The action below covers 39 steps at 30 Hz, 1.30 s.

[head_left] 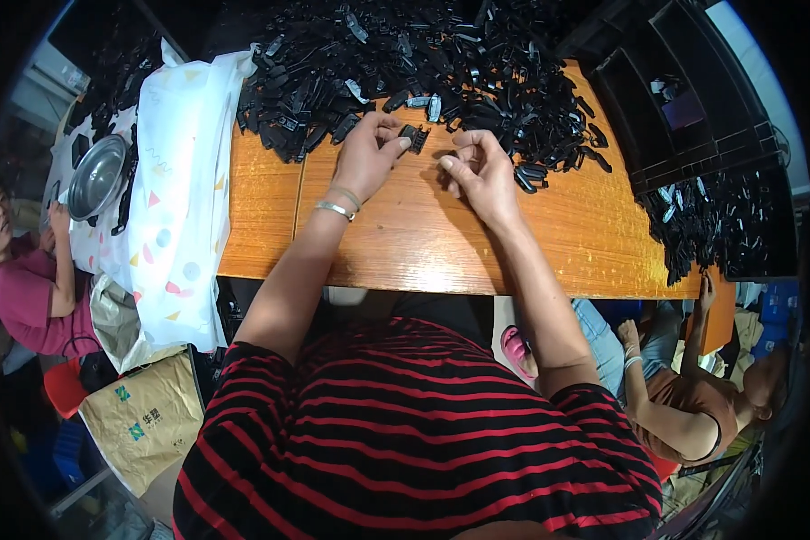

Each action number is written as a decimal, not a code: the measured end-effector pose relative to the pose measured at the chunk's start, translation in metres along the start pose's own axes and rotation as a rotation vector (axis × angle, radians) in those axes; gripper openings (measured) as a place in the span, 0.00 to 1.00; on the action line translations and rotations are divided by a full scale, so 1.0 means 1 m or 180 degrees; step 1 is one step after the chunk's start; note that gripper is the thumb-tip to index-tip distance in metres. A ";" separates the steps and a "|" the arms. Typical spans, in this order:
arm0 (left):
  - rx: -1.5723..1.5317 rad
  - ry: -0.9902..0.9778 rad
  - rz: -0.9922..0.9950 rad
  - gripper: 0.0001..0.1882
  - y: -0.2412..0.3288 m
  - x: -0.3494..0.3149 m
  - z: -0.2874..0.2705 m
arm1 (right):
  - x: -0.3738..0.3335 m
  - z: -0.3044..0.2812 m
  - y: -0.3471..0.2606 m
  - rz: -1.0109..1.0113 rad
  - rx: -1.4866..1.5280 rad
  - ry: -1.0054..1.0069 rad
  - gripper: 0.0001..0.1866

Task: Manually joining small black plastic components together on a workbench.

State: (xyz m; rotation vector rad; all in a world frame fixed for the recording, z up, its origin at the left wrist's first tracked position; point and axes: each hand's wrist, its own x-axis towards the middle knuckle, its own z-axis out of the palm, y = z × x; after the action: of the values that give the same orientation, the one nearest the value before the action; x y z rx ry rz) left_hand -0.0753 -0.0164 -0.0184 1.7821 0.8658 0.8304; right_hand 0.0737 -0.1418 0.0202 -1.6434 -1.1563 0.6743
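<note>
My left hand [366,159] is over the wooden table, closed in a pinch on a small black plastic clip [415,138] with a toothed end. That end points right, toward my other hand. My right hand [484,176] is a short way to the right, apart from the clip. Its fingers are curled with the thumb drawn in; whatever they hold, if anything, is hidden. Just beyond both hands spreads a large heap of black plastic parts [369,67]. A few shiny grey-looking pieces [434,108] lie at its near edge.
The orange-brown table [396,243] ends close to my body. At left are a patterned white sheet [175,198], a metal bowl [97,177] and a seated person [40,279]. On the right stand a dark crate [684,99], more black parts [702,211] and another seated person [684,405].
</note>
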 end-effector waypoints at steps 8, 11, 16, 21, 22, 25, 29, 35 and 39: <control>-0.1942 -0.0366 -0.1000 0.11 0.028 -0.034 -0.014 | -0.027 0.014 0.021 0.0861 0.1491 0.0226 0.10; -0.2078 -0.0394 -0.1052 0.10 0.024 -0.039 -0.017 | -0.028 0.016 0.030 0.0803 0.0978 0.0454 0.07; -0.2039 -0.0331 -0.1075 0.09 0.027 -0.046 -0.016 | -0.026 0.013 0.022 -0.0527 -0.1573 0.0686 0.11; -0.2074 -0.0400 -0.1067 0.10 0.026 -0.051 -0.015 | -0.031 0.011 0.013 -0.0425 -0.1872 0.0659 0.11; -0.2060 -0.0418 -0.1028 0.11 0.024 -0.052 -0.015 | -0.033 0.011 0.012 -0.0539 -0.1867 0.0624 0.11; -0.2074 -0.0428 -0.0977 0.12 0.026 -0.056 -0.015 | -0.039 0.009 0.006 -0.0393 -0.2097 0.0211 0.12; -0.2045 -0.0427 -0.0853 0.12 0.034 -0.059 -0.011 | -0.040 0.006 -0.002 -0.0569 -0.1454 0.0488 0.11; -0.1759 -0.0518 -0.0607 0.14 0.040 -0.060 -0.013 | -0.044 0.017 -0.039 -0.0720 -0.0430 0.0594 0.11; -0.1929 -0.0554 -0.0507 0.14 0.042 -0.061 -0.013 | -0.045 0.023 -0.038 -0.0805 -0.0495 0.0494 0.11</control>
State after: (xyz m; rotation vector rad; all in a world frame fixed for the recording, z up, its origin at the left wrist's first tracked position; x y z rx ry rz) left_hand -0.1101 -0.0744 0.0158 1.2144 0.5536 0.7233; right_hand 0.0230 -0.1715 0.0428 -1.6101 -1.3001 0.2974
